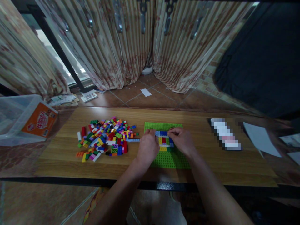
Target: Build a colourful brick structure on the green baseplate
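Left hand (148, 145): fingers curled in at the left end of a row of blue bricks (161, 133). Tips mostly out of sight behind the knuckles, so cannot tell if it grips or only steadies. Right hand (181, 139): thumb and forefinger drawn together at the row's other end. Cannot tell whether they pinch the brick or press on it.

The blue row lies between the two sets of fingertips, over a green studded baseplate (170, 162). Just nearer the wearer, between the hands: a red brick (163, 140) with yellow and green about it, then a white strip, then a yellow brick (162, 149). The baseplate shows bare studs beyond the fingertips and below both hands.

Left of the left hand, a mixed heap of loose bricks (105, 137). A long light-blue brick (133, 140) lies between heap and hand; its right end meets the hand's edge in view, contact unclear.

On technique, by judgement: fitting at the blue row looks like the step in hand. Best to square each brick to the studs before bearing down, left fingers bracing the neighbours, right thumb pushing straight down. Press over the studs, one end then the other; a tilted brick would likely seat on one side only. Run a fingertip along the joint to find any lifted edge. Wrists high would keep the forearms off the baseplate and the row in sight.
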Demonstrator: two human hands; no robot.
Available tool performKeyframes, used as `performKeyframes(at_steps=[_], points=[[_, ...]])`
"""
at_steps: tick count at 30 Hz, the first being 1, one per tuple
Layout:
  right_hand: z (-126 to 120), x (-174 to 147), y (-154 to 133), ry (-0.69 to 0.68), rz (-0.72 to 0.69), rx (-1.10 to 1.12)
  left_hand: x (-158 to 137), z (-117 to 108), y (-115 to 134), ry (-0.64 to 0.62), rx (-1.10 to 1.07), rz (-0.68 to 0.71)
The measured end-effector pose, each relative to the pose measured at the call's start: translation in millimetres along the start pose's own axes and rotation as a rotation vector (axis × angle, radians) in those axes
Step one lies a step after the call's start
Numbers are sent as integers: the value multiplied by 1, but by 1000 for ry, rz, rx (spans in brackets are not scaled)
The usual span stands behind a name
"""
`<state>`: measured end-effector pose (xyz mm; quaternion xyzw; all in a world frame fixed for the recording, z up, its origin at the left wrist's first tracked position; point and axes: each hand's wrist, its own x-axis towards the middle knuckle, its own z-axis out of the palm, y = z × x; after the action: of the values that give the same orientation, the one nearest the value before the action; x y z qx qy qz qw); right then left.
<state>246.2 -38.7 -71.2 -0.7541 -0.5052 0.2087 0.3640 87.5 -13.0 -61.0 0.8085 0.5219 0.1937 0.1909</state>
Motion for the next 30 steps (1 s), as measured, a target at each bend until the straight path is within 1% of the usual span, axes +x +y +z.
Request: performKeyframes(at_steps=[6, 10, 14, 21, 27, 30], points=[[1, -1, -4, -27, 59, 7, -1, 1, 1, -3, -3, 7], [2, -2, -2, -14, 42, 24, -1, 1, 1, -1, 8, 2], [2, -2, 0, -28, 37, 29, 1, 0, 0, -11, -23, 8], [-1, -2, 2, -63, 40, 19, 5, -4, -2, -52, -68, -51], [-1, -5, 1, -41, 4, -39, -3, -2, -1, -46, -48, 43], [2, -8, 0, -13, -84, -97, -5, 0, -2, -45, -23, 65]])
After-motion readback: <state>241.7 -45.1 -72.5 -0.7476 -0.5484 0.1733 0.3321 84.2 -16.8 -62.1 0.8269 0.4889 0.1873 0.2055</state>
